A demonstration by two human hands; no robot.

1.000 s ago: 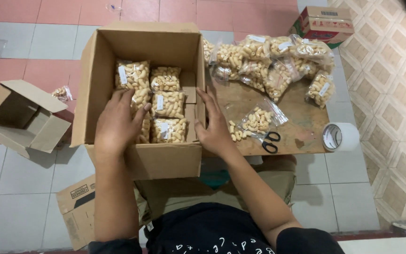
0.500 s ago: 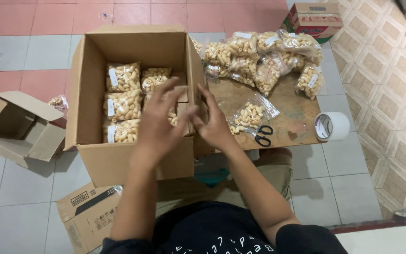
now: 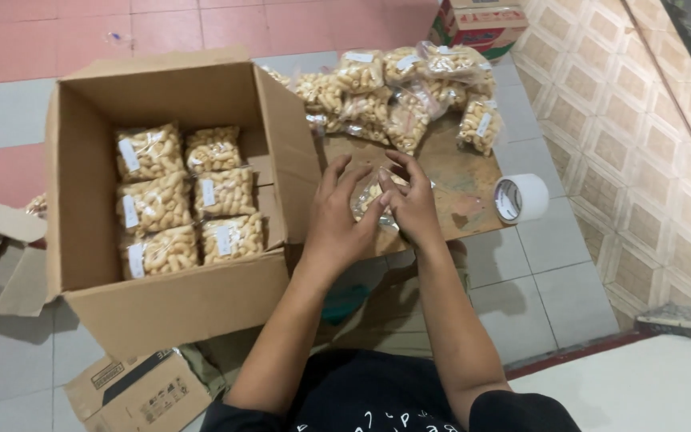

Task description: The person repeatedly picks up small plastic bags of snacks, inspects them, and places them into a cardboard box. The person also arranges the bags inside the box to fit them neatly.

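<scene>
both the left hand (image 3: pixel 337 224) and the right hand (image 3: pixel 411 204) close their fingers on a clear plastic bag of pale puffed snacks (image 3: pixel 371 202) over the low wooden table (image 3: pixel 457 172), beside the open brown cardboard box (image 3: pixel 165 296) packed with similar bags, a white tape roll (image 3: pixel 520 198) just right.

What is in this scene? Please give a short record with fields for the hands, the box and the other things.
left hand: over the small clear snack bag, fingers spread
right hand: on the same bag
grip: cannot tell if closed
cardboard box: open, six snack packets in two columns
wooden board: pile of snack packets at its far end
tape roll: on the floor tiles, beside the board
</scene>
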